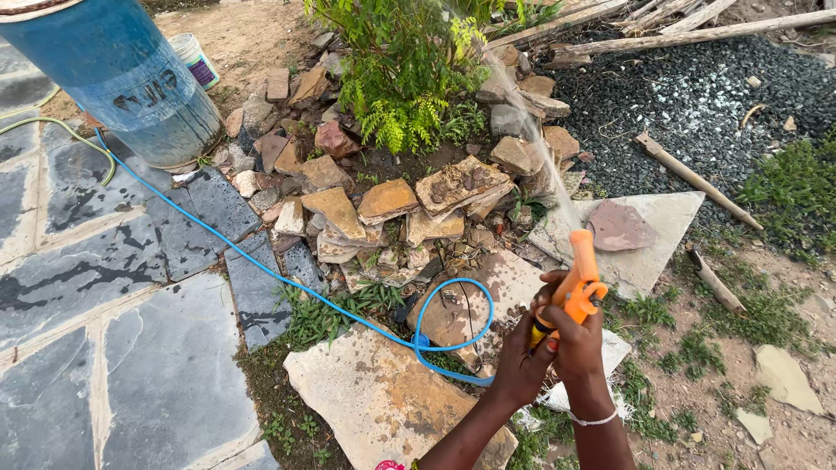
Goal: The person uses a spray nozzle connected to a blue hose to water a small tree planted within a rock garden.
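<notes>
Both my hands grip an orange spray nozzle point(579, 277) low in the head view, right of centre. My left hand point(525, 359) wraps the handle from below and my right hand point(576, 335) closes over it from the right. A thin jet of water point(531, 130) shoots from the nozzle up toward the green leafy bush point(409, 70) ringed by rough stones point(383, 200). A blue hose point(296, 287) runs from the nozzle in a loop, then left across the slabs to the blue barrel point(131, 83).
Grey paving slabs point(96, 348) cover the left. A small white bucket point(195, 59) stands behind the barrel. Dark gravel point(697, 96), wooden poles point(688, 36) and loose sticks point(692, 178) lie at the upper right. Flat stone pieces point(383, 405) sit near my arms.
</notes>
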